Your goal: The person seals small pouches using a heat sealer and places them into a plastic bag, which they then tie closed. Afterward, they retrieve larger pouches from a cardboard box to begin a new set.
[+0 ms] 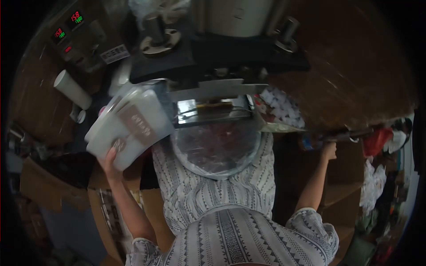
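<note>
My left hand (111,163) grips a fanned stack of milky, see-through plastic sheets or pouches (100,137), thumb on top and fingers hidden beneath. On the upper one is a brown panel with pale lettering and a round mark. My right hand (329,151) is curled at the table's front edge on the right, by a dark long object and a blue-labelled item (306,142); what its fingers hold is hidden. Between the hands, a round plastic-covered surface (216,150) rests over my lap, below the shiny metal plate (213,113) of a press-like machine (222,53).
A box of small white pieces (282,108) sits right of the plate. At upper left are a control box with lit red and green digits (75,17) and a white roll (73,88). Cardboard boxes (346,177) flank my legs; white plastic bags (372,186) hang far right.
</note>
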A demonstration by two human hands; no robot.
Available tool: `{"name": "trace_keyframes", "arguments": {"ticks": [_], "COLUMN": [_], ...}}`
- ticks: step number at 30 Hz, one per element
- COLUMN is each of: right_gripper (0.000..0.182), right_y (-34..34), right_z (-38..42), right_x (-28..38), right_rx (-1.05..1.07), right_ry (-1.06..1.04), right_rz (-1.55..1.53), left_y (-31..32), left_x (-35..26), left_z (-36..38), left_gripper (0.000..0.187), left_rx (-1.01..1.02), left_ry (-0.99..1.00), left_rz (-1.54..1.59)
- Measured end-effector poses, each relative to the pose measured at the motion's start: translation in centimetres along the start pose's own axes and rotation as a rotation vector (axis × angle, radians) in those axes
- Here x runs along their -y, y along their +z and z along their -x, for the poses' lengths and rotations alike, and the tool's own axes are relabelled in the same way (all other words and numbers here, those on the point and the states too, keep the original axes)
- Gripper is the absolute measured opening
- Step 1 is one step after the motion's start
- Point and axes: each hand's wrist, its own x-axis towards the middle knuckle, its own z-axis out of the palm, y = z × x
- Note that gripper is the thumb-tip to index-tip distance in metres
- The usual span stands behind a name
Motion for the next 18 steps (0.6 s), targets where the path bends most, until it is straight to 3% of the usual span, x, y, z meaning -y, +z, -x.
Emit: {"name": "trace_keyframes", "arguments": {"ticks": [5, 8, 10, 12, 14, 16, 18], "right_gripper": [0.066, 0.065, 0.064, 0.064, 0.058, 0.056, 0.054], "right_y": [2.0, 2.4, 4.5, 4.5, 3.2, 2.1, 0.7], "right_z": [-2.4, -2.5, -3.9, -4.1, -2.6, -1.4, 0.2], "right_x": [0.5, 0.0, -1.5, -1.1, -0.5, -0.4, 0.3], "right_rx": [0.029, 0.018, 0.02, 0.022, -0.008, -0.02, -0.027], "right_ry": [0.013, -0.03, -0.056, -0.081, 0.012, 0.02, 0.028], "right_rz": [0.014, 0.08, 0.099, 0.123, -0.06, -0.106, -0.152], "left_y": [4.6, 6.3, 6.7, 5.8, 5.4, 4.9, 5.1], "left_x": [1.0, 1.3, 1.5, 2.1, 2.2, 2.0, 1.6], "left_z": [-9.5, -13.4, -15.6, -17.5, -18.4, -18.0, -16.0], "left_gripper": [0.07, 0.071, 0.078, 0.084, 0.089, 0.101, 0.104], "left_rx": [0.148, 0.15, 0.155, 0.175, 0.201, 0.207, 0.171], "left_ry": [0.204, 0.185, 0.446, 0.378, 0.322, 0.248, 0.197], "left_rz": [-0.372, -0.314, -0.597, -0.637, -0.675, -0.927, -0.891]}}
